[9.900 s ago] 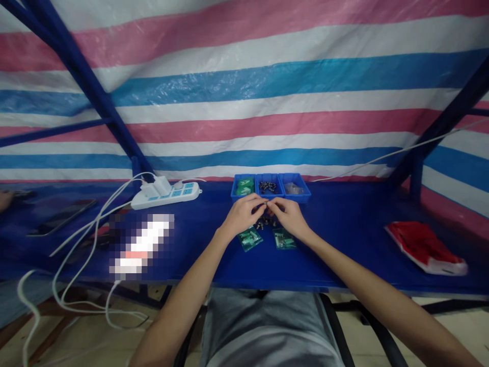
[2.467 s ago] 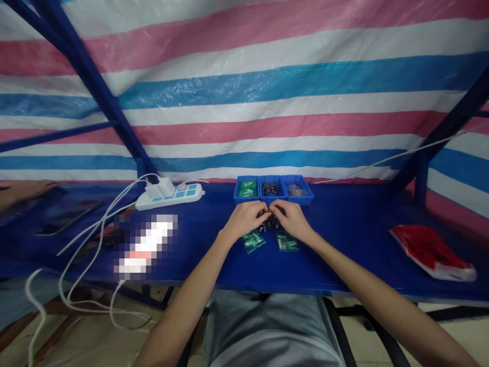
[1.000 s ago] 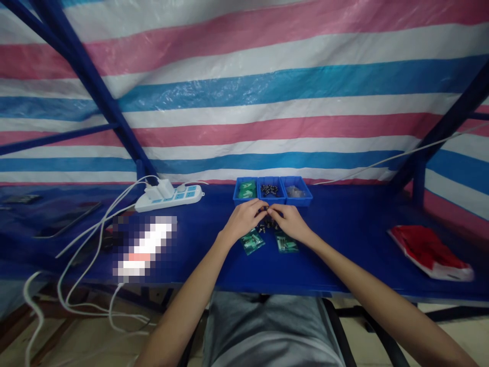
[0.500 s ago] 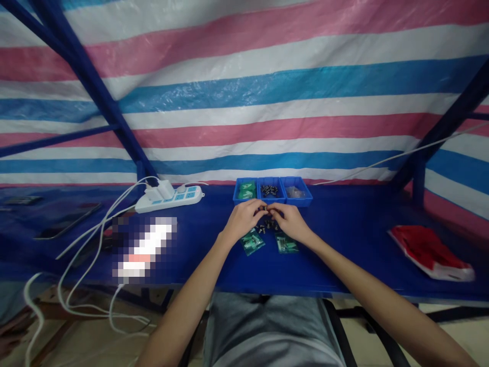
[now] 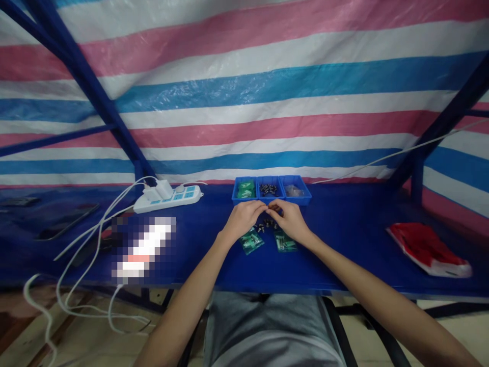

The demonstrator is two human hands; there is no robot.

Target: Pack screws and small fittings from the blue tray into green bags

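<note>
My left hand (image 5: 246, 216) and my right hand (image 5: 287, 218) meet fingertip to fingertip above the table, just in front of the blue bins. Both are closed in a pinch; whatever lies between the fingers is too small or hidden to name. Beneath them several small dark metal parts (image 5: 261, 228) are scattered, partly covered by the hands. Closer to me lie two green packets, a left packet (image 5: 252, 241) under my left wrist and a right packet (image 5: 284, 242) beside my right wrist, each with small slender pieces showing.
Behind my hands stand three joined blue bins: one with green packets (image 5: 245, 190), one with dark metal parts (image 5: 269, 189), one with clear plastic pieces (image 5: 294, 191). A white power strip (image 5: 168, 200) with cables (image 5: 100, 224) lies left. A red-and-white package (image 5: 430, 248) lies right.
The small dark piece seen between my fingertips earlier is now hidden. My right index finger is more bent. The whole view has shifted slightly.
</note>
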